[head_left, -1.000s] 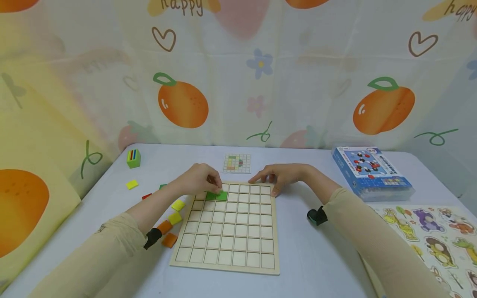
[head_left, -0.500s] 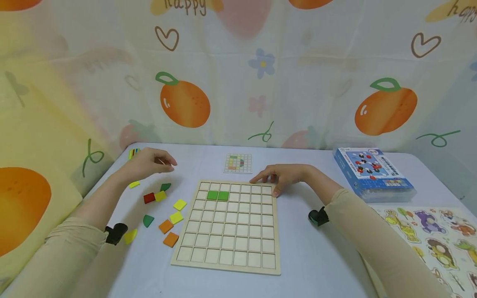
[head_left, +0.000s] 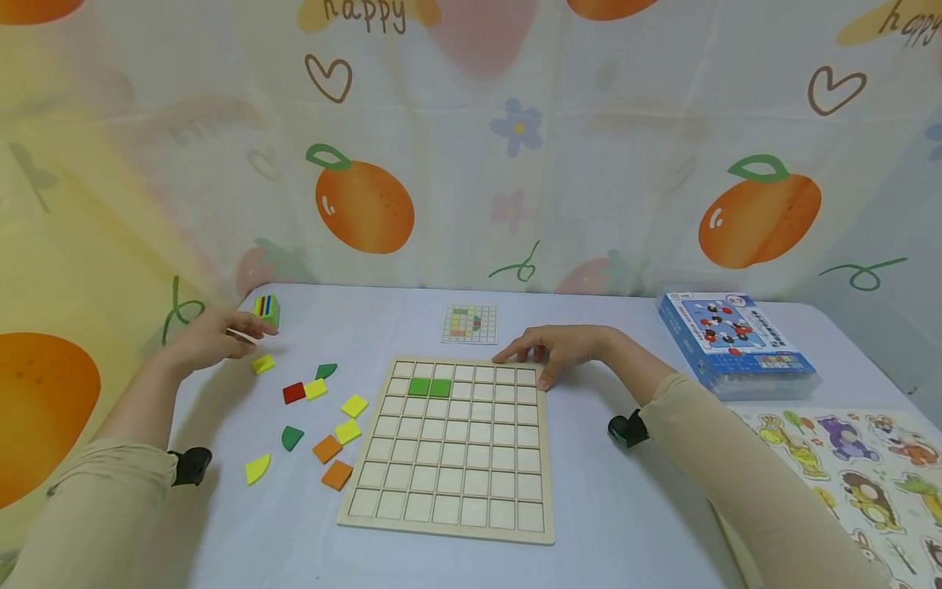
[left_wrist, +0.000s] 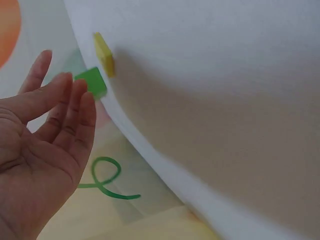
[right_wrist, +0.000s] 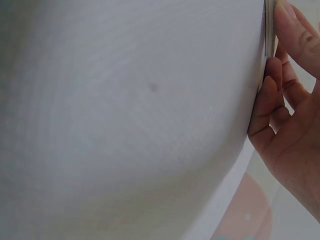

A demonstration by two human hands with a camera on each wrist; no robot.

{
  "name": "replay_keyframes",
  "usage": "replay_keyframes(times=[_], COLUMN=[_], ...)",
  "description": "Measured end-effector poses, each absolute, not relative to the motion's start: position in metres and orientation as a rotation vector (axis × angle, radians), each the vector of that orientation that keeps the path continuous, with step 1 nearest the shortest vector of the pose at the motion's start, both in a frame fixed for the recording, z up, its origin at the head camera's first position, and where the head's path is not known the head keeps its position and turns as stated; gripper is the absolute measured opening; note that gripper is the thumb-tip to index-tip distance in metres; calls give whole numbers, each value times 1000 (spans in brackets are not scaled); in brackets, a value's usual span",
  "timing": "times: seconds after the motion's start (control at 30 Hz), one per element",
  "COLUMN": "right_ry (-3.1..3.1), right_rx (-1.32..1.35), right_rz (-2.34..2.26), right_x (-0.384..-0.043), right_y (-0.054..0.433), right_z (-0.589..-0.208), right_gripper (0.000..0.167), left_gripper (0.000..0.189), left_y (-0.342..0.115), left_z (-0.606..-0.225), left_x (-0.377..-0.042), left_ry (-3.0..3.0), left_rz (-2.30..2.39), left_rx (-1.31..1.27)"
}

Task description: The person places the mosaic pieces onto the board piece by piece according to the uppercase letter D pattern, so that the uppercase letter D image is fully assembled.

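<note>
At the far left, my left hand [head_left: 217, 335] hovers with loosely extended fingers and holds nothing. Its fingertips reach a bundle of square tiles [head_left: 271, 312] with a green side and a striped top; the left wrist view shows that green side [left_wrist: 95, 86] just beyond the fingers. A yellow tile [head_left: 262, 364] lies beside the hand. My right hand [head_left: 562, 348] grips the far right corner of the wooden grid board [head_left: 441, 532], thumb on the side edge and fingers along the far edge. Two green tiles [head_left: 429, 387] occupy neighbouring cells in the board's second row.
Left of the board lie yellow squares [head_left: 354, 406], orange squares [head_left: 337, 474], a red tile [head_left: 293, 393], dark green curved pieces [head_left: 292, 438] and a yellow quarter-round [head_left: 257, 469]. A pattern card [head_left: 469, 324] lies behind the board. At right are a blue box [head_left: 736, 339] and an animal sheet [head_left: 846, 466].
My left hand let go of the green tile on the board and swung left across the loose pieces to the tile bundle. My right hand stays at the board's corner.
</note>
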State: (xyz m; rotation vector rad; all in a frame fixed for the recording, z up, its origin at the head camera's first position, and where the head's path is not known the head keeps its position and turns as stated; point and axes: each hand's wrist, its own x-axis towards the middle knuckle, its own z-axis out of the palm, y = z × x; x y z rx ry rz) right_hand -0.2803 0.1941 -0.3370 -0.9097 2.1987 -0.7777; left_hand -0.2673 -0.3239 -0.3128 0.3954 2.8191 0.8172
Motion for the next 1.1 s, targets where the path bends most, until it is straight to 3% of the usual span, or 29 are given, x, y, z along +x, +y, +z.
replay_keyframes(times=[1.1], right_ry=[2193], right_rx=[-906], right_rz=[-776], right_x=[-283], right_y=[195], right_z=[-339], right_gripper=[76], left_gripper=[32], left_y=[-338], left_z=[-340], left_x=[-266], left_ry=[2809], left_rz=[728], left_rx=[329])
